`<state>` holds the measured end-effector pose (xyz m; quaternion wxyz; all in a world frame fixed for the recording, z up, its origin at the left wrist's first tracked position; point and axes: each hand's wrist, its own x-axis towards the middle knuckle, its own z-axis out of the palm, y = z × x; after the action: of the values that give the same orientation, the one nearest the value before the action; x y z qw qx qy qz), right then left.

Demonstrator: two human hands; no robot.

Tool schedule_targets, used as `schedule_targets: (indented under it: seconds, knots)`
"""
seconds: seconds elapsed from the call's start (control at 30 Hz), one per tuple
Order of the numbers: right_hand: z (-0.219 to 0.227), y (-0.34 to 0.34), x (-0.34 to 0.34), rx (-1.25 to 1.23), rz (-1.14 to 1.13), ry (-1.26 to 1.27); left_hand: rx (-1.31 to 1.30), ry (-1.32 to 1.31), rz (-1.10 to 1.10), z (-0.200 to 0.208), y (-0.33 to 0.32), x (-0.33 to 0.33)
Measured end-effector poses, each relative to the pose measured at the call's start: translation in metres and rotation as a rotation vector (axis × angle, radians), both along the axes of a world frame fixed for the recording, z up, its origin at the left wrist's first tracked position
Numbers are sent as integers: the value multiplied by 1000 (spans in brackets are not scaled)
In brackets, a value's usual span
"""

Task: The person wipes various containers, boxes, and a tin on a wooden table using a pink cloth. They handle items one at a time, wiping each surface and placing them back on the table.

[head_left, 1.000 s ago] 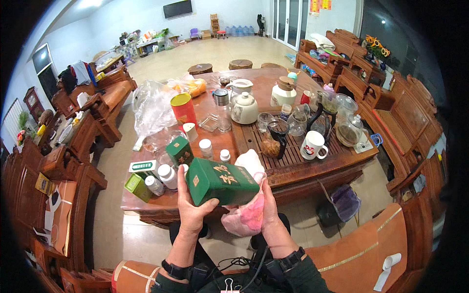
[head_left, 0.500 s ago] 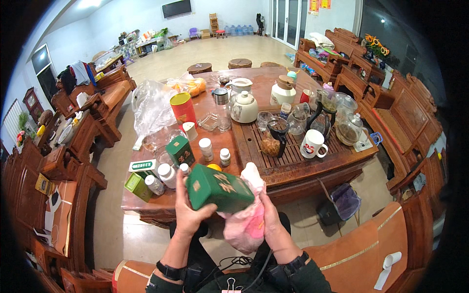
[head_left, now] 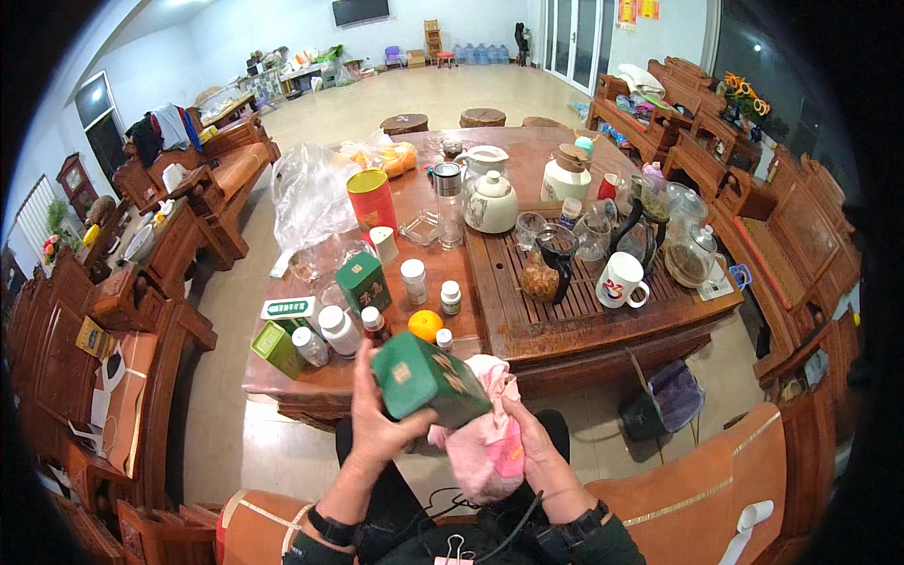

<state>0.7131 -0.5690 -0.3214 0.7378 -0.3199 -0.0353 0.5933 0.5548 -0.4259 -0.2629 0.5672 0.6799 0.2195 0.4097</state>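
My left hand (head_left: 381, 419) grips a dark green rectangular tea tin (head_left: 428, 381) from its left side, thumb along the near face. The tin is tilted above my lap, in front of the table edge. A pink and white cloth (head_left: 485, 447) is bunched in my right hand (head_left: 541, 452) and presses against the tin's right end. On the table just beyond the tin are an orange (head_left: 425, 326), a small white-capped bottle (head_left: 444, 339) and a brown bottle (head_left: 374, 323). A second green tin (head_left: 363, 282) stands farther back.
White pill bottles (head_left: 339, 330), a light green box (head_left: 277, 349) and a red canister (head_left: 371, 198) crowd the table's left. A slatted tea tray (head_left: 584, 315) holds a white mug (head_left: 621, 281), glass pots and a white teapot (head_left: 490, 202). A bin (head_left: 664, 400) stands below right.
The tin has tipped and dropped slightly, and the cloth has shifted down its right end. The orange and small bottle now show more fully. The whole view has shifted a little.
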Motion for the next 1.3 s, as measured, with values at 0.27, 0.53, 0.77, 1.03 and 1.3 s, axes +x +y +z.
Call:
schedule_targets:
  seconds: [0.27, 0.53, 0.77, 1.03, 1.3]
  knots:
    - [62, -20, 41, 226, -302, -255, 436, 315, 79, 5, 27, -9]
    - [80, 20, -9, 59, -132, -1999, 204, 136, -282, -13, -14, 9]
    - [67, 54, 11, -44, -126, -1679, 477, 281, -158, -7, -14, 13]
    - [62, 31, -4, 53, -192, -1807, 322, 309, -86, -1, 8, 23]
    - [65, 45, 5, 36, -210, -1820, 400, 182, -9, 2, 10, 34]
